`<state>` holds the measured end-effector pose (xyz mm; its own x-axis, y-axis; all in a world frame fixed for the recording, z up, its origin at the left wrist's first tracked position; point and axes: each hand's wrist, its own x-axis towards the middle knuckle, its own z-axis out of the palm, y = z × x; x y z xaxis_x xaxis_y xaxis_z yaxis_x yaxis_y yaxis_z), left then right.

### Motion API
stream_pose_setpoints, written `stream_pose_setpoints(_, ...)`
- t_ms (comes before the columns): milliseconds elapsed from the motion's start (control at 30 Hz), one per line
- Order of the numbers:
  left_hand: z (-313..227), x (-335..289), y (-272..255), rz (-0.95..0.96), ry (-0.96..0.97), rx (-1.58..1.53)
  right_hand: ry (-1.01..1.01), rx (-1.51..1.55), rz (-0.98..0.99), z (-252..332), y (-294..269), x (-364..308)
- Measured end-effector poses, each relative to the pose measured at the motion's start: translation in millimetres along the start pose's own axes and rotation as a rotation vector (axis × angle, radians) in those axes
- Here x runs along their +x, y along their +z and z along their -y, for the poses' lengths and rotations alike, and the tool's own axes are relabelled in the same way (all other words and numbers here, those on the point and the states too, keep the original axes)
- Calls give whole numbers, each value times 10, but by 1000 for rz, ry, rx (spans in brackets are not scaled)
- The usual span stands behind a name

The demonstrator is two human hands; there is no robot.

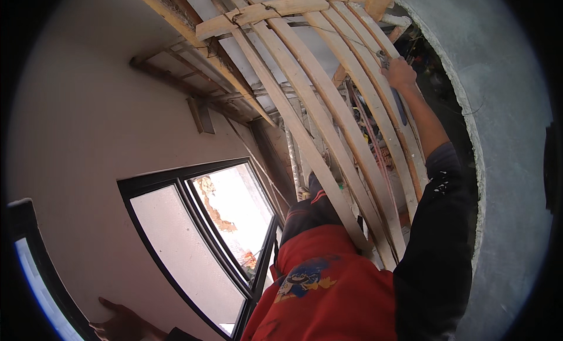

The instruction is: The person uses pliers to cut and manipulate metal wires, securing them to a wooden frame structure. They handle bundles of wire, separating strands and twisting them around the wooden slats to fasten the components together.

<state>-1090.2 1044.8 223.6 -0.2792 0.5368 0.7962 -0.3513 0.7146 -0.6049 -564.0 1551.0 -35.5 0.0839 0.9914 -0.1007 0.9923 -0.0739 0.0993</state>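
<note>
My right hand [400, 74] is closed around what look like pliers with a dark blue handle [400, 108]. Their grey metal head [383, 59] touches one of the long wooden slats [365, 85], close to a thin wire [352, 37]. Several such slats run side by side, crossed near the top by a short wooden board [264, 17] with dark wire ties. Low on the left, my left hand [122, 323] has its fingers apart and holds nothing. It lies against or just off the pale wall [88, 223]; which, I cannot tell.
A black-framed window [193, 223] is set in the wall, and another dark frame [35, 264] stands at the far left. A rough-edged grey panel [510, 135] curves along the right. Wooden beams [199, 36] cross the upper left. Cluttered objects [372, 130] lie below, between the slats.
</note>
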Motion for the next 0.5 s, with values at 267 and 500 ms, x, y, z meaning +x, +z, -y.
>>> stream_pose_setpoints(267,45,1,232,22,22,18,5,-20,-57,-22,-49,-89)
stream_pose_setpoints(500,-13,-33,256,101,-27,54,-235,190,-81,33,-866,-508)
